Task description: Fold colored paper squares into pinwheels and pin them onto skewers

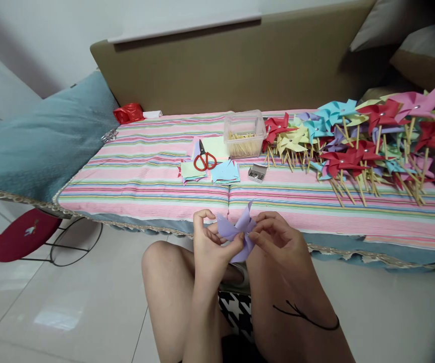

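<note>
A purple paper pinwheel (241, 222) with folded blades is held above my lap, between both hands. My left hand (214, 242) pinches it from the left, the thumb pressed near its middle. On the other side, my right hand (280, 239) has its thumb and fingers closed on the pinwheel's right edge. Whether a pin or a stick is in the right fingers cannot be made out. Straight ahead on the striped cover lie red-handled scissors (205, 160), blue paper squares (225, 172), green paper squares (193, 170) and a small box of pins (257, 173).
A clear plastic tub (245, 133) of wooden sticks stands near the sofa back. Many finished pinwheels (365, 133) on sticks are piled at the right. Red plastic wrapping (128, 113) lies at the far left, and a round dark-red stool (26, 235) is on the floor.
</note>
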`<action>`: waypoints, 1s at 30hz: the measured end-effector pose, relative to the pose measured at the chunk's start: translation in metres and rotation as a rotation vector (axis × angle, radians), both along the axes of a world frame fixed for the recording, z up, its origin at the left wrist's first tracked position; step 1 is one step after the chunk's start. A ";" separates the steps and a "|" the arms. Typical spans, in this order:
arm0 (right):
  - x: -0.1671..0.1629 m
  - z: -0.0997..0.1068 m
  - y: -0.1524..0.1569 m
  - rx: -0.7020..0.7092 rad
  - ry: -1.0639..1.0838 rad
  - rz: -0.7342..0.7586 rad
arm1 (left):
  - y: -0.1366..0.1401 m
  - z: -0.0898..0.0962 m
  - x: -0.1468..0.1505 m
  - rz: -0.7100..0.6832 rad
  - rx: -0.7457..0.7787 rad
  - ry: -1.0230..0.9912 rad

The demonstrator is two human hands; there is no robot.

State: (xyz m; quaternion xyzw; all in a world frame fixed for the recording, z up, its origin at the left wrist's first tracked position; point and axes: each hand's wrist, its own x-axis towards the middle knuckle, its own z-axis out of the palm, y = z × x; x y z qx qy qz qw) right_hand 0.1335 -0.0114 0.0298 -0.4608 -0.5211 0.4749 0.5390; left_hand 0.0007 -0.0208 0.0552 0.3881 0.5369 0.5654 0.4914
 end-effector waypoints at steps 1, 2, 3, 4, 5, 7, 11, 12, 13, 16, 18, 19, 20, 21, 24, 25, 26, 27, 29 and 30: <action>-0.001 0.001 0.000 -0.008 0.031 -0.007 | 0.000 0.000 0.000 0.002 -0.002 -0.004; -0.002 0.001 0.000 -0.027 0.076 -0.009 | 0.000 0.001 -0.001 0.000 -0.006 -0.012; -0.003 0.002 0.000 -0.057 0.131 -0.006 | 0.000 0.002 -0.001 -0.004 -0.010 -0.021; -0.004 0.003 -0.001 -0.092 0.188 0.004 | 0.000 0.002 -0.001 -0.010 -0.015 -0.031; -0.005 0.004 -0.001 -0.127 0.232 0.021 | 0.000 0.002 -0.001 -0.015 -0.021 -0.041; -0.005 0.005 -0.002 -0.182 0.267 0.060 | 0.000 0.002 -0.001 -0.032 -0.034 -0.060; -0.002 0.005 -0.005 -0.219 0.237 0.074 | -0.001 0.000 -0.003 -0.056 -0.056 -0.092; -0.002 0.006 -0.006 -0.219 0.237 0.063 | -0.002 -0.001 -0.003 -0.059 -0.061 -0.099; -0.001 0.007 -0.007 -0.217 0.240 0.051 | -0.002 -0.001 -0.004 -0.062 -0.069 -0.105; -0.001 0.009 -0.008 -0.196 0.262 0.044 | -0.003 0.001 -0.004 -0.075 -0.082 -0.120; -0.001 0.010 -0.009 -0.175 0.270 0.040 | -0.004 0.002 -0.004 -0.082 -0.083 -0.115; -0.002 0.010 -0.009 -0.166 0.269 0.039 | -0.004 0.003 -0.004 -0.085 -0.082 -0.110; -0.002 0.009 -0.009 -0.159 0.269 0.035 | -0.004 0.004 -0.004 -0.088 -0.080 -0.104; -0.002 0.009 -0.009 -0.153 0.270 0.032 | -0.004 0.005 -0.004 -0.093 -0.077 -0.100; -0.001 0.008 -0.009 -0.138 0.283 0.034 | -0.005 0.005 -0.004 -0.106 -0.064 -0.102; -0.001 0.008 -0.009 -0.134 0.288 0.034 | -0.005 0.006 -0.004 -0.111 -0.060 -0.106; 0.000 0.008 -0.010 -0.129 0.293 0.033 | -0.005 0.006 -0.004 -0.114 -0.055 -0.112; 0.000 0.008 -0.010 -0.125 0.298 0.032 | -0.005 0.006 -0.004 -0.117 -0.050 -0.115; 0.001 0.009 -0.011 -0.128 0.308 0.031 | -0.005 0.007 -0.003 -0.117 -0.040 -0.118; 0.001 0.010 -0.011 -0.133 0.310 0.027 | -0.006 0.007 -0.003 -0.115 -0.037 -0.118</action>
